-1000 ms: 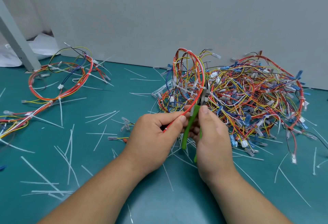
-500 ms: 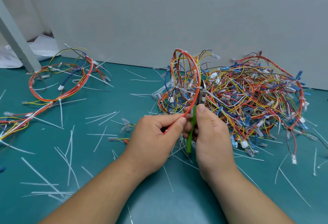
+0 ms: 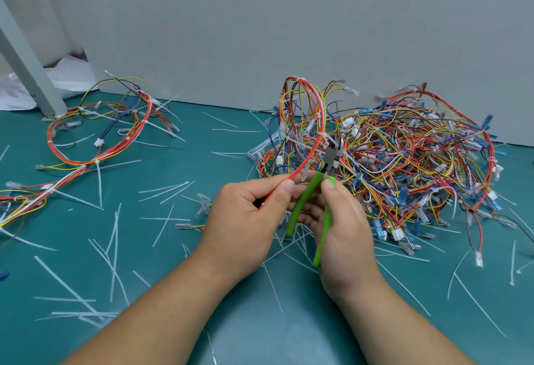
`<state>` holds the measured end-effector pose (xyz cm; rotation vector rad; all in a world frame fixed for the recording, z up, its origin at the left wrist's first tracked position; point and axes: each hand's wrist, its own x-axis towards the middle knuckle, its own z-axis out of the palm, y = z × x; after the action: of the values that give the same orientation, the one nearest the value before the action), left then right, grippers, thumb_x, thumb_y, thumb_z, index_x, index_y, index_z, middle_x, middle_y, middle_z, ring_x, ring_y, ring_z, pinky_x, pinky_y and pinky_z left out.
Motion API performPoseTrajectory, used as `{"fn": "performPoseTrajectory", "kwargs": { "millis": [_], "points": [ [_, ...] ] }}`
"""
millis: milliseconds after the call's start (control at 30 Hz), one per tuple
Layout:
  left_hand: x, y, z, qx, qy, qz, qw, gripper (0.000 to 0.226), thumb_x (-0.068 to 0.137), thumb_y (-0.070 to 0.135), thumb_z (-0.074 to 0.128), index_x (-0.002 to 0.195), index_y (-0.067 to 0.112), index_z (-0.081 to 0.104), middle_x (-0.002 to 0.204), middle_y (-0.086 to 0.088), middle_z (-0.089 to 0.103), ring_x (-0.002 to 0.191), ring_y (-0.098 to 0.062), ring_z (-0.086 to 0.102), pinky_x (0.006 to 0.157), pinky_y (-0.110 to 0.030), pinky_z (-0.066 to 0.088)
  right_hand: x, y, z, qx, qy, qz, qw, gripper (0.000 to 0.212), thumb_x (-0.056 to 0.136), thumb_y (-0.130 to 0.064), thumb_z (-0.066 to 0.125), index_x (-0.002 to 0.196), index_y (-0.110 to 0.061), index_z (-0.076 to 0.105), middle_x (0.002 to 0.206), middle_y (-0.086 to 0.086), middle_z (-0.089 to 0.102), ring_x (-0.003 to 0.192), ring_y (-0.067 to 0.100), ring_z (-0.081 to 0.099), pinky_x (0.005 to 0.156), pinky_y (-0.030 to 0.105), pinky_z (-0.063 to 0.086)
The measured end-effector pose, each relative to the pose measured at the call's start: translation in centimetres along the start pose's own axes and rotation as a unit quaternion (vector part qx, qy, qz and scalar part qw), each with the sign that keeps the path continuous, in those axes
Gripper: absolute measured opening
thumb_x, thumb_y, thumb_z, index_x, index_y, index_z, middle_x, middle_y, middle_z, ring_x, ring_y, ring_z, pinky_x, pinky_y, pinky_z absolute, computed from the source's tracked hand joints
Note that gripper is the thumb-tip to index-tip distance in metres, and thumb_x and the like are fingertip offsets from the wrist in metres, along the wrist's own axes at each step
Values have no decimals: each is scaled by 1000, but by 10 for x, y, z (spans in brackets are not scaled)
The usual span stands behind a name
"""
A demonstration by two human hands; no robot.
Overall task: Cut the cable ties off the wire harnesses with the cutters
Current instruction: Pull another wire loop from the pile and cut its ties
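My left hand [image 3: 245, 214] pinches a red and orange wire harness [image 3: 316, 121] that loops upward in front of the big pile. A white cable tie [image 3: 322, 135] wraps that loop just left of the cutter jaws. My right hand [image 3: 344, 228] grips the green-handled cutters [image 3: 310, 200], handles spread apart, grey jaws [image 3: 335, 148] open and pointing up beside the tie. A large tangled pile of harnesses [image 3: 410, 162] with blue and white connectors lies behind my right hand.
Several harnesses [image 3: 95, 139] lie spread out at the left on the teal table [image 3: 245, 321]. Cut white tie tails [image 3: 112, 237] are scattered all over the surface. A grey wall panel [image 3: 289, 32] stands behind, and a slanted metal leg [image 3: 26, 69] rises at the far left.
The cutter handles were squeezed together half a second ago and have now spread apart. The jaws sit slightly right of the red loop, and the harness has shifted a little.
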<state>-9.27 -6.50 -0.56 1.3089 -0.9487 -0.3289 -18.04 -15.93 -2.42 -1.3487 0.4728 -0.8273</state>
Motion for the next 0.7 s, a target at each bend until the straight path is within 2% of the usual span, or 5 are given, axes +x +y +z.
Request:
{"fn": "performPoseTrajectory", "kwargs": {
  "millis": [333, 433, 533, 633, 700],
  "points": [
    [0, 0, -1, 1, 28, -4, 1000, 37, 101, 10, 59, 94, 42, 76, 87, 22, 76, 82, 10, 68, 73, -3, 48, -1, 1, -1, 10, 18, -8, 1000, 41, 99, -40, 43, 99, -20, 78, 85, 12, 73, 75, 24, 69, 72, 42, 52],
    [1, -2, -3, 34, 43, -3, 998, 36, 98, 21, 61, 93, 54, 75, 90, 24, 76, 85, 8, 67, 76, -6, 48, -4, -1, -1, -18, 11, -14, 1000, 39, 99, -39, 43, 102, -18, 75, 81, 8, 72, 71, 22, 68, 68, 37, 52],
    [2, -3, -4, 36, 41, -4, 998, 30, 97, 25, 61, 99, 52, 75, 95, 23, 76, 89, 8, 67, 79, -7, 47, -5, -2, -1, -40, 14, -20, 999, 39, 98, -40, 45, 103, -16, 75, 82, 10, 73, 72, 23, 69, 67, 35, 52],
    [2, -4, -3, 40, 36, -10, 998, 30, 96, 28, 61, 100, 55, 74, 95, 24, 76, 91, 8, 68, 80, -6, 47, -5, -3, 1, -43, 18, -27, 999, 38, 97, -40, 47, 92, -19, 78, 88, 9, 75, 73, 21, 69, 69, 37, 55],
    [2, -5, -2, 37, 35, -15, 999, 28, 95, 29, 61, 100, 54, 74, 95, 24, 76, 92, 7, 69, 80, -7, 47, -6, -5, 1, -44, 22, -34, 998, 36, 97, -39, 48, 88, -21, 77, 90, 6, 76, 71, 18, 68, 64, 27, 54]
  ]
}}
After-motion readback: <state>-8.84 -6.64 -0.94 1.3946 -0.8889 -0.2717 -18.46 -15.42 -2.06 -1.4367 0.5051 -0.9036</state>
